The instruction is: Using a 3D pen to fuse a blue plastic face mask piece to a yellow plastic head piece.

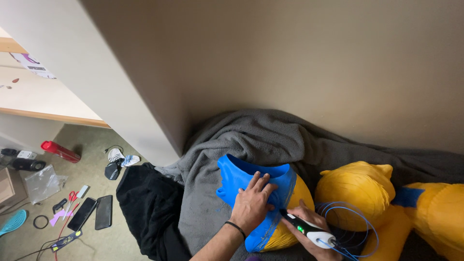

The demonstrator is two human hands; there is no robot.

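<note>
Landmark: blue shell piece [241, 179], a curved plastic part fitted over a yellow rounded form [295, 212], both resting on a grey blanket [251, 130] against the beige wall [314, 53].

Left hand [252, 203]: lay flat on the face of the blue shell piece, fingers [258, 182] spread a little and extended, pressing rather than gripping. Nothing enclosed in it. A dark band [235, 227] sat on the wrist, just below the shell.

Right hand [309, 229]: at the lower right edge of the blue shell piece, fingers curled closed around a black and white pen-shaped tool [307, 228] with a green light. Tool tip met the seam where the shell's edge joined the yellow form. Blue filament [345, 227] ran from the tool's rear and looped in coils right of the shell.

Right of the shell: further yellow padded shapes [357, 186], one with a blue patch [407, 197].

Left of the shell: black cloth [145, 203] touching the blanket. Well left, on green carpet [92, 169]: two dark phones [93, 212], red-handled scissors [71, 197], a red bottle [60, 151], a clear bag [42, 183].
</note>
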